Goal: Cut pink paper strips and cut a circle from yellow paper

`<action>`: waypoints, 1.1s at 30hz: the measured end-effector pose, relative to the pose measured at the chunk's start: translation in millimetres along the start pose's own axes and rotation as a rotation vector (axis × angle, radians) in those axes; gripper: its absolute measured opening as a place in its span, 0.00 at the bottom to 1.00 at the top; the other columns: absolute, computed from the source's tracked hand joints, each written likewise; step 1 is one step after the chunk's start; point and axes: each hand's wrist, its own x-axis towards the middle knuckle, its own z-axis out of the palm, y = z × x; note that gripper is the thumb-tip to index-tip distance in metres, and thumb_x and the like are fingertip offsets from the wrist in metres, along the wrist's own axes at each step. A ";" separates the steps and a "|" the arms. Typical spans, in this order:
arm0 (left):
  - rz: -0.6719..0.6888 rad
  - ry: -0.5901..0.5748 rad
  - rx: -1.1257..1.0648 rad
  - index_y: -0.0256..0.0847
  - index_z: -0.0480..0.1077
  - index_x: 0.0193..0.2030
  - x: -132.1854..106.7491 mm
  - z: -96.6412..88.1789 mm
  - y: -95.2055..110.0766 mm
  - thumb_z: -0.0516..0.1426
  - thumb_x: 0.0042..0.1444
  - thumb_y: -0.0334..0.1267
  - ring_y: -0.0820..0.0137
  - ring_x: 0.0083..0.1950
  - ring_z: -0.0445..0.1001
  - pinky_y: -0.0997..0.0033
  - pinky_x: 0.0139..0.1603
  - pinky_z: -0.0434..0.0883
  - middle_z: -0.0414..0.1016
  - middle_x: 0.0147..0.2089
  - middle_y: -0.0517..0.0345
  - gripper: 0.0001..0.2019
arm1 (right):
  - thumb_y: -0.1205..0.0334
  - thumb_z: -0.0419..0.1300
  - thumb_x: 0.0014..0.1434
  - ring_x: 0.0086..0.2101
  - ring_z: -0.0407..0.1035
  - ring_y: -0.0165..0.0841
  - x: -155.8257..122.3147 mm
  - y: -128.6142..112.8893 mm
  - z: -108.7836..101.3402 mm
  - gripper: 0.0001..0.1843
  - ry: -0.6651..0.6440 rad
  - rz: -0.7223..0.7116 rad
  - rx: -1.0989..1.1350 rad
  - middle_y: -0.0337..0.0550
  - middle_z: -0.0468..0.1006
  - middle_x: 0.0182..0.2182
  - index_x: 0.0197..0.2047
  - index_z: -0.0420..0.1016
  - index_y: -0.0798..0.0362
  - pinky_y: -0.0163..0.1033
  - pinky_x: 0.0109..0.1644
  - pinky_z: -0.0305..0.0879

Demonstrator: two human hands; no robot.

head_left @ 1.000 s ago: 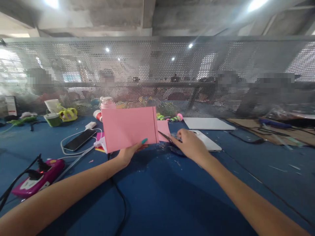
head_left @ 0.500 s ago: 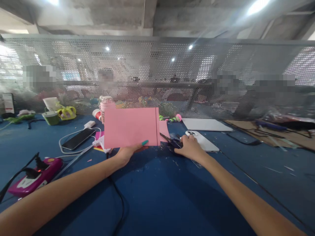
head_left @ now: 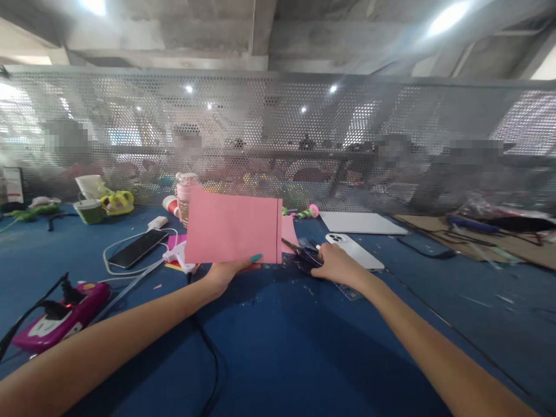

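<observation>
Upright pink paper sheet (head_left: 232, 229), dark-lined edge

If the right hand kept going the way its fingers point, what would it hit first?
The scissors: the right hand points left and slightly away, fingertips seemingly touching their dark handles. Just beyond is the pink card held by the left hand, though depth is unclear.

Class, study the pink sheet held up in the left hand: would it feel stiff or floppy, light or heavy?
Probably fairly stiff: the pink sheet stands upright and flat though the left hand pinches only its lower edge. Likely very light, since that single pinch carries it. Being thin, it would probably bend or crease if pushed.
</observation>
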 end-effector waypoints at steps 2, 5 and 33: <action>-0.024 0.001 -0.009 0.34 0.74 0.36 -0.7 0.1 0.3 0.63 0.41 0.31 0.63 0.34 0.76 0.56 0.51 0.67 0.78 0.35 0.50 0.12 | 0.58 0.61 0.39 0.32 0.66 0.41 -0.8 -1.7 -0.3 0.15 -0.008 -0.027 0.021 0.50 0.69 0.31 0.29 0.62 0.54 0.37 0.30 0.56; -0.028 0.001 -0.029 0.36 0.73 0.41 -0.3 0.5 -0.2 0.64 0.39 0.31 0.64 0.32 0.76 0.56 0.49 0.69 0.78 0.34 0.52 0.18 | 0.59 0.59 0.41 0.33 0.65 0.40 1.3 -5.1 1.2 0.13 0.001 -0.048 0.058 0.49 0.68 0.32 0.29 0.60 0.53 0.36 0.31 0.56; 0.323 -0.037 -0.023 0.35 0.72 0.44 1.1 2.9 80.6 0.62 0.42 0.33 0.64 0.34 0.77 0.65 0.46 0.71 0.78 0.33 0.55 0.18 | 0.32 0.53 0.44 0.12 0.45 0.21 -63.6 -82.8 8.5 0.28 -0.283 -0.444 1.812 0.31 0.58 0.16 0.27 0.64 0.51 0.31 0.13 0.55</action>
